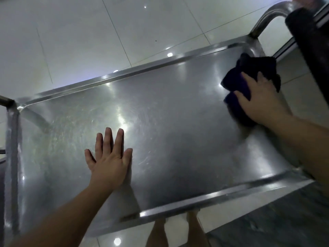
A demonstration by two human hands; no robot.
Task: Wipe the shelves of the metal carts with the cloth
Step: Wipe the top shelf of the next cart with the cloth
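The top shelf of a metal cart [178, 125] fills the view, a scratched, shiny steel tray with a raised rim. A dark blue cloth [249, 75] lies bunched on the shelf near its far right corner. My right hand [261, 100] presses flat on the cloth, fingers spread over it. My left hand [110, 157] rests palm down on the bare steel near the middle front, fingers straight and holding nothing.
The cart's curved tube handle [270, 16] rises at the far right corner, beside a dark padded object [306, 41]. A steel post [11, 139] stands at the left end. White floor tiles [89, 32] lie beyond; my legs [174, 230] show below the front rim.
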